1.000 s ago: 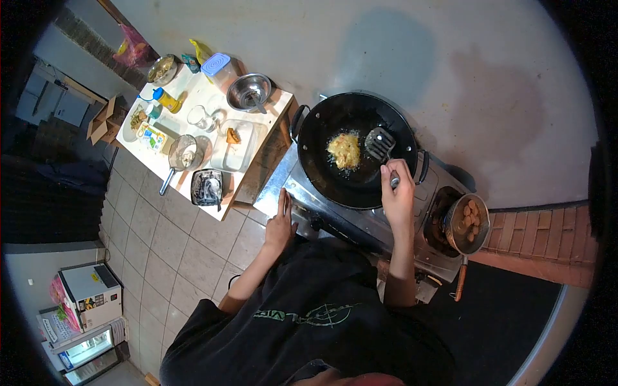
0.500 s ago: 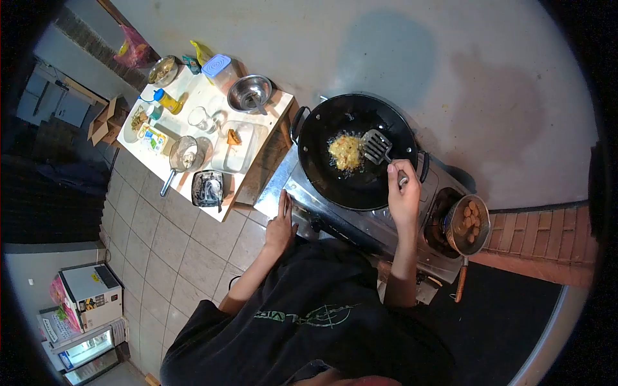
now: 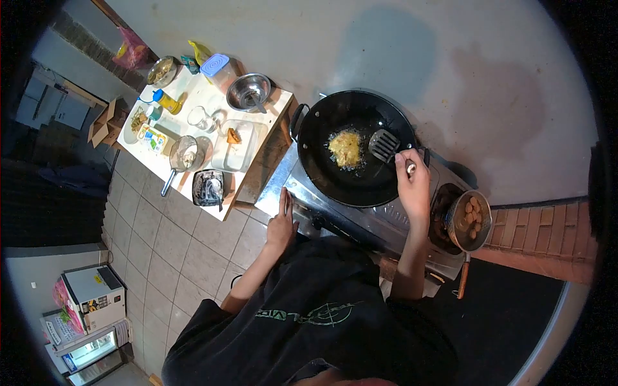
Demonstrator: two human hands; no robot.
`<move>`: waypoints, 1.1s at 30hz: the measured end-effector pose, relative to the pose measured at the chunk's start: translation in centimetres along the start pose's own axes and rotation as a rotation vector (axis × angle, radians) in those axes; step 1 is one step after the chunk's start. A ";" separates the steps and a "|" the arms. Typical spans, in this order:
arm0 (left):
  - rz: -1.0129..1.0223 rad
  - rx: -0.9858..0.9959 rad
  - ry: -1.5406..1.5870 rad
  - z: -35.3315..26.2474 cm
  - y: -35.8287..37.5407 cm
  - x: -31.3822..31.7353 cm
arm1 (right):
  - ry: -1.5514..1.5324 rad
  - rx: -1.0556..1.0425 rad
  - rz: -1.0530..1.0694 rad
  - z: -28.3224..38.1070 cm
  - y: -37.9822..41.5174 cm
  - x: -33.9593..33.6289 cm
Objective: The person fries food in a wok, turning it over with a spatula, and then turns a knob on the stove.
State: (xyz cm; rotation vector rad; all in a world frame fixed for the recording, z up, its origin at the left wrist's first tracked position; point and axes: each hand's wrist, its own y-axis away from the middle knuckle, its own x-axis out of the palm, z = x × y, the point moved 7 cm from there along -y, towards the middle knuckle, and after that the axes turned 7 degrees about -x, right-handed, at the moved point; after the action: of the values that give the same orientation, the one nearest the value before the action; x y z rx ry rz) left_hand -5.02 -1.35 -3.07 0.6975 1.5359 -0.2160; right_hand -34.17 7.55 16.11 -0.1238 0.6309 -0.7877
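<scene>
My right hand [image 3: 414, 183] is closed around the handle of a slotted spatula [image 3: 384, 146], its blade over the right side of a black wok [image 3: 347, 192]. A yellow, bubbling piece of frying food [image 3: 346, 149] lies in oil in the middle of the wok, apart from the blade. Fingers stretched out, my left hand [image 3: 281, 224] is at the near left edge of the steel gas stove [image 3: 293, 175] and holds nothing.
On the stove's right burner stands a saucepan [image 3: 458, 237] with several brown round pieces, its wooden handle [image 3: 463, 280] sticking out towards me. The white table [image 3: 177, 174] at left carries a strainer [image 3: 183, 154], a plastic tub [image 3: 248, 154], a steel bowl [image 3: 249, 92] and a black tray [image 3: 208, 188].
My right hand and the spatula have moved right, away from the frying food, so a gap shows between blade and food. The left hand stays by the stove edge.
</scene>
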 end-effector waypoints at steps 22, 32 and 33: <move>-0.006 -0.008 0.049 0.4 0.0 0.8 | 0.096 0.046 0.130 0.2 -4.0 -0.8; -0.016 -0.018 -0.017 0.2 0.0 0.2 | 0.053 0.055 0.154 0.3 -3.9 -0.3; -0.024 -0.009 -0.024 0.3 0.1 0.4 | 0.132 0.004 0.167 0.6 -3.9 -0.2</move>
State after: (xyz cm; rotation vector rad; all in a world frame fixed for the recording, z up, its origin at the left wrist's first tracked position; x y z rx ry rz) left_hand -4.69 -1.36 -3.44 0.6680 1.5224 -0.2347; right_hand -36.33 4.85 17.91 -0.0148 0.7539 -0.6389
